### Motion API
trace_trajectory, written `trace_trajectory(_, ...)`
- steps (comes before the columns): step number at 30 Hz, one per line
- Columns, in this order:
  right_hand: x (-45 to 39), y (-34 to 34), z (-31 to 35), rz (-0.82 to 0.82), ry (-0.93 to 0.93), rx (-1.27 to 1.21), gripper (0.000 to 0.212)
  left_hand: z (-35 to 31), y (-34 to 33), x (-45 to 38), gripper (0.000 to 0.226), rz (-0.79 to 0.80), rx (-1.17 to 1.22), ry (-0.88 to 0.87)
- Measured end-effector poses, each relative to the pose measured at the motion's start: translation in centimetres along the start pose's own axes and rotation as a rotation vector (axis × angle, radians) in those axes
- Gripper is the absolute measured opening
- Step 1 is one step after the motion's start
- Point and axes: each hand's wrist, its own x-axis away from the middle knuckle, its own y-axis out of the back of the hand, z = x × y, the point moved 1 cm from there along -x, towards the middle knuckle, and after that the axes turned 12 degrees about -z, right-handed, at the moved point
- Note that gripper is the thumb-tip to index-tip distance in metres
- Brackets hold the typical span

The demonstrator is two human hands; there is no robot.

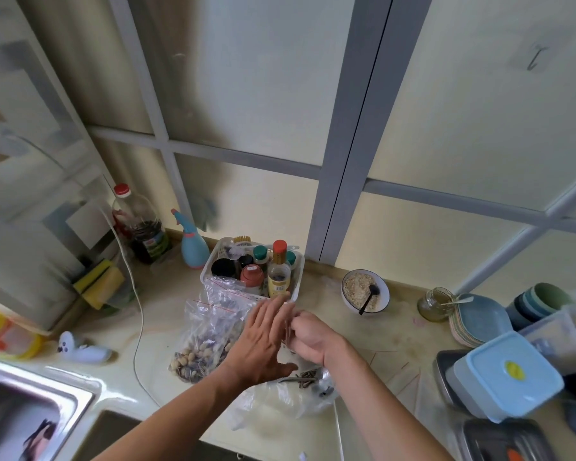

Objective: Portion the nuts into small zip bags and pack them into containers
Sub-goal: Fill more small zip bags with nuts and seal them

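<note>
The left hand (263, 341) is held flat over the countertop (167, 294), fingers straight and extended toward the white basket (296, 284). Nothing is gripped by it. The right hand (308, 337) is positioned just beside the left, fingers curled inward; something small appears to be pinched at the fingertips, but what is held cannot be told because of motion blur.

A filled zip bag (207, 341) of mixed nuts and seeds lies on the countertop directly left of the left hand, partly covered by it. A second clear zip bag (223, 291) with a red seal strip is located behind it, against the basket. Beneath both wrists a loose clear plastic bag (290, 400) is spread out, with dark seeds (301, 375) visible on it.

A light blue lidded container (506, 377) is placed at the right edge, well apart from the hands. Behind it, stacked plates (479, 317) and a glass jar (434, 304) are located. A bowl (364, 291) of oats with a black spoon is set between basket and jar. The basket holds several bottles. A steel sink (30, 410) occupies the lower left.
</note>
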Motion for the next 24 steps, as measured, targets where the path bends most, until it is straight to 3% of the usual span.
trace_trajectory(3, -0.1, -0.8, 0.0, 0.034, -0.069, -0.046, 0.048, 0.3, -0.9, -0.3, 0.108, 0.025, -0.021, 0.043)
trace_trajectory(6, 0.5, -0.8, 0.5, 0.063, -0.006, 0.253, 0.037, 1.2, -1.4, -0.4, 0.099, 0.010, -0.050, 0.198)
trace_trajectory(10, 0.5, -0.1, 1.9, 0.053, 0.496, 1.066, 0.019, 3.2, -1.2, 0.1, 0.070, 0.075, 0.051, 0.264)
trace_trajectory(11, 0.7, 0.0, 2.1, 0.055, 0.625, 1.155, 0.016, 3.6, -1.0, 0.2, 0.066, 0.094, 0.105, 0.258)
trace_trajectory(15, 1.2, 0.6, 2.4, 0.055, 0.762, 1.121, 0.010, 4.2, -0.3, -0.1, 0.065, 0.117, 0.336, 0.262)
trace_trajectory(20, 1.2, 0.5, 2.4, 0.005, 0.634, 0.980, 0.012, 4.2, 0.1, -0.1, 0.046, 0.126, 0.491, 0.374)
trace_trajectory(24, 0.8, 1.7, 2.1, -0.328, 0.509, 0.715, 0.019, 4.6, 0.6, 0.6, 0.041, 0.113, 0.483, 0.555)
